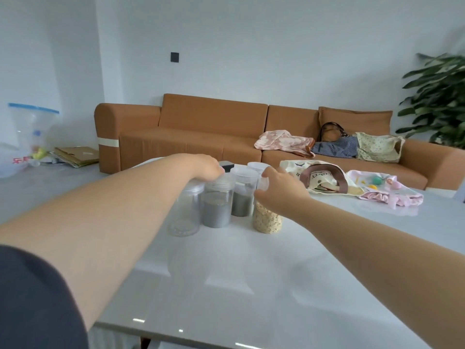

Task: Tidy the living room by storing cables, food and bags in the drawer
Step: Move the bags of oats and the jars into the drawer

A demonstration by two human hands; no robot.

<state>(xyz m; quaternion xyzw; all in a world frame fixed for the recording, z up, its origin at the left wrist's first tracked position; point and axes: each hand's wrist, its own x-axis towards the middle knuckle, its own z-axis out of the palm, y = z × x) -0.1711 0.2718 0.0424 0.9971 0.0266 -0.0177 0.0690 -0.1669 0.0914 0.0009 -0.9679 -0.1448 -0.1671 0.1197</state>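
Observation:
Several clear lidded jars stand together on the white table (pixel 251 273). There is an empty jar (pixel 185 215), a jar of grey grain (pixel 217 210), a jar of darker grain (pixel 242 200) and a jar of oats (pixel 267 221). My left hand (pixel 207 168) curls over the lid of the grey grain jar, also touching the empty jar's top. My right hand (pixel 279 191) grips the oat jar around its lid. A cream tote bag (pixel 319 176) and a pink cloth bag (pixel 392 195) lie on the table to the right of the jars.
Behind the table stands an orange sofa (pixel 201 137) with a pink bag (pixel 284 143), a blue bag (pixel 336 147) and a dotted cream bag (pixel 377 147) on it. A zip bag (pixel 32 129) and cardboard (pixel 78 156) are at far left, a plant (pixel 437 102) at right.

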